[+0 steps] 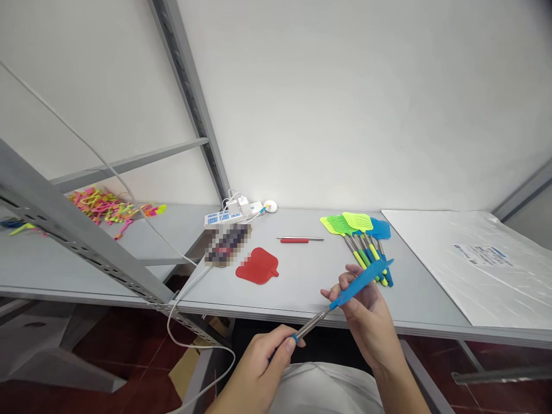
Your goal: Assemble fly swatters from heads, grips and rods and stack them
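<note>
In front of my body I hold a blue fly swatter (362, 283) with a metal telescopic rod, tilted up to the right. My left hand (271, 359) is closed round its blue handle, most of which the fingers hide. Near the neck, my right hand (366, 313) grips the blue head between thumb and fingers. On the table behind lies a red swatter head (260, 267), apart from a red handle (294, 241) with a metal rod (317, 238) beside it. Beyond my right hand, a pile of green, yellow and blue fly swatters (357, 225) rests with handles toward me.
A white power strip (233, 215) with plugs and a blurred object (226, 247) lie at the back left. A white cable (172, 316) hangs over the table edge by a grey metal post (86, 230). Colourful strips (106, 210) lie far left; a white wrapped panel (470, 270) lies right.
</note>
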### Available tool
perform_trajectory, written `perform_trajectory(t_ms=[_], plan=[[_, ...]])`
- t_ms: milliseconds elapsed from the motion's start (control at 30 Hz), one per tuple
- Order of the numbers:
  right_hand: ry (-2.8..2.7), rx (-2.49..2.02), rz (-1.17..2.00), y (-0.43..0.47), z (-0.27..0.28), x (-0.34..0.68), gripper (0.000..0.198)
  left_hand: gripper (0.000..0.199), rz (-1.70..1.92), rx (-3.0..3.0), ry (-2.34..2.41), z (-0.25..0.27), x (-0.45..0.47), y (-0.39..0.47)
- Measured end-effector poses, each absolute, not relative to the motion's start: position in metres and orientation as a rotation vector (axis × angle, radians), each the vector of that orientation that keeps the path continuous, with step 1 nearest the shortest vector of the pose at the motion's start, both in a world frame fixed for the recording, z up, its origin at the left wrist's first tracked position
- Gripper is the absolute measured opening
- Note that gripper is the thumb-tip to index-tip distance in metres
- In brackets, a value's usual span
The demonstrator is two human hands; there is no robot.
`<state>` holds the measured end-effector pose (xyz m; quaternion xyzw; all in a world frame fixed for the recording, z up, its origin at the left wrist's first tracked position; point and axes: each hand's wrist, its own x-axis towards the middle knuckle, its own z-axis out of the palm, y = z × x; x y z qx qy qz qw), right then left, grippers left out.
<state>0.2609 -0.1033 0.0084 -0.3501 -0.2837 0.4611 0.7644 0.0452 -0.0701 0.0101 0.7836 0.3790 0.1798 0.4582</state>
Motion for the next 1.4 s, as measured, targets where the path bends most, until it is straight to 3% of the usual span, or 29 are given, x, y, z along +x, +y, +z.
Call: perform_trajectory(t_ms=[100, 267, 500, 767, 1000, 1133, 1300, 1367, 1400], plan=[[-0.632, -0.89, 0.981, -0.102, 0.001, 0.266, 0.025, 0.044, 0.414, 1.945, 0.942, 0.01, 0.043, -0.071], [-0.789, -1.013, 0.885, -0.108, -0.003, 0.273, 0.016, 0.035, 0.511, 2.073, 0.91, 0.009, 0.042, -0.07], [-0.928, -1.083, 0.847, -0.112, 0.005, 0.275, 0.024, 0.028, 0.613, 2.475, 0.854, 0.014, 0.046, -0.056], [-0.677, -1.029, 0.696, -0.107, 0.01, 0.285, 0.02, 0.024, 0.256, 2.803, 0.91, 0.072, 0.083, -0.026], [-0.602, -0.997, 0.763, -0.1, 0.003, 0.284, 0.03, 0.034, 0.299, 2.602, 0.774, 0.097, 0.112, -0.012], [-0.646, -1.065, 0.704, -0.104, -0.001, 0.285, 0.031, 0.025, 0.376, 2.194, 0.546, 0.079, 0.091, -0.012], [-0.49, -0.927, 0.698, -0.101, 0.002, 0.267, 0.031, 0.07, 0.677, 1.439, 0.11, 0.035, 0.056, -0.016], [-0.402, -0.876, 0.724, -0.099, 0.004, 0.253, 0.032, 0.07, 0.764, 1.329, 0.063, 0.024, 0.065, -0.02], [-0.381, -0.871, 0.743, -0.098, 0.003, 0.246, 0.033, 0.061, 0.793, 1.313, 0.112, 0.02, 0.074, -0.024]])
